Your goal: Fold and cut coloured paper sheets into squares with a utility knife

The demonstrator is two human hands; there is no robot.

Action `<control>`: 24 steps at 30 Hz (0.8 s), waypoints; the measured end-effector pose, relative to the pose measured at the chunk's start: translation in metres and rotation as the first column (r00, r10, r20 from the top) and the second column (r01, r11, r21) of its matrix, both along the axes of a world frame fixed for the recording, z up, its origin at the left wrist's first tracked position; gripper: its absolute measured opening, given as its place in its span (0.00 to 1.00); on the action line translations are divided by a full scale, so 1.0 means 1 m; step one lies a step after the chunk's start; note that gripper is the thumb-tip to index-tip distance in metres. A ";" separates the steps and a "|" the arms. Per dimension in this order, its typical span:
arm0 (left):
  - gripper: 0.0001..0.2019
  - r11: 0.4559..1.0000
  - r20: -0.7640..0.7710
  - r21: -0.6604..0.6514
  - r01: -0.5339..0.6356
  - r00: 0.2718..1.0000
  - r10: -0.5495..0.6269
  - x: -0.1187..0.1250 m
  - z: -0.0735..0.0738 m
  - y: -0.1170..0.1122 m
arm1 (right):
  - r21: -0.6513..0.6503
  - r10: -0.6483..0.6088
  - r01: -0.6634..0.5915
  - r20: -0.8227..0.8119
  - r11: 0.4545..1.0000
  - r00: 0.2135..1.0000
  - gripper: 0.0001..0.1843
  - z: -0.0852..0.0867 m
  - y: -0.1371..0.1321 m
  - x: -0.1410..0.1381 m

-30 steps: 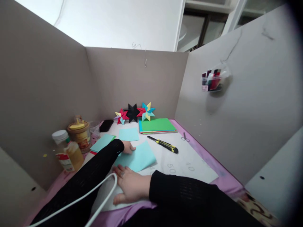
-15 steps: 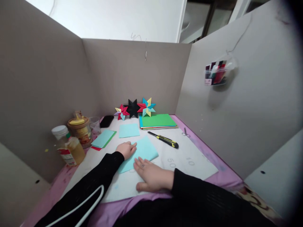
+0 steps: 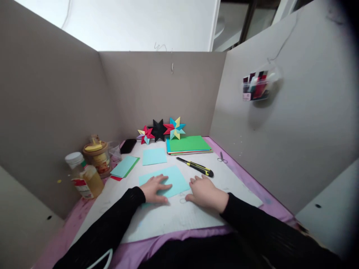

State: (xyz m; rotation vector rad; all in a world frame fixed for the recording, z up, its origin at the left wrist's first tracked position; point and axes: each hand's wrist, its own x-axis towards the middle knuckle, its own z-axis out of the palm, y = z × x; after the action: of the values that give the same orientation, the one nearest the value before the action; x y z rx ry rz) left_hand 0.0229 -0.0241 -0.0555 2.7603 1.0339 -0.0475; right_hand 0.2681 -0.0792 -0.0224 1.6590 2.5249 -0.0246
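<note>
Grey cardboard walls [image 3: 56, 101] stand around a white mat [image 3: 174, 218] that lies on a purple cloth [image 3: 252, 183]. A light blue paper [image 3: 176, 177] lies flat in the middle of the mat. The left hand [image 3: 155, 188] lies open on the near left part of it, with fingers spread. It presses down and grips nothing. The right hand [image 3: 204, 191] rests open on the mat, just beside the paper's right corner, and holds nothing. I cannot tell if it touches the paper.

Just past the right hand lies a yellow and black knife [image 3: 196, 167]. Small scissors [image 3: 221, 157] lie farther off to its right. Past the left hand lies a blue square [image 3: 154, 156]. Farther back are a pile of colored sheets [image 3: 187, 144] and three paper stars [image 3: 161, 130]. Well to the left of the left hand stand a bottle [image 3: 84, 180] and a jar [image 3: 97, 158].
</note>
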 end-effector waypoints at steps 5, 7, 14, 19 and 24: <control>0.32 0.998 -0.089 -0.031 -0.056 0.995 0.053 0.003 0.002 -0.007 | 0.072 -0.066 0.062 0.060 0.996 0.996 0.25 0.010 0.035 -0.022; 0.28 0.995 -0.089 0.036 -0.091 0.992 0.094 0.005 0.002 -0.007 | 0.156 0.019 -0.007 -0.074 0.988 0.997 0.23 0.001 0.045 -0.029; 0.16 0.949 0.005 0.221 -0.224 0.974 0.229 0.013 0.005 -0.020 | 0.186 0.364 -0.318 -0.326 0.930 0.872 0.25 -0.045 0.044 -0.036; 0.18 0.954 -0.006 0.227 -0.194 0.980 0.201 0.007 -0.002 -0.048 | 0.103 0.403 -0.394 -0.369 0.914 0.838 0.26 -0.048 0.047 -0.028; 0.20 0.963 0.071 0.180 -0.203 0.979 0.193 -0.006 -0.008 -0.063 | 0.052 0.422 -0.436 -0.372 0.899 0.827 0.29 -0.043 0.039 -0.034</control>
State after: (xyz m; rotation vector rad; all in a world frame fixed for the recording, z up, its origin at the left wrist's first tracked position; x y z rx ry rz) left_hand 0.0164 -0.0869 -0.0635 2.7850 1.3586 0.1584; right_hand 0.2339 -0.0399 -0.0651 1.1134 3.1066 -0.3787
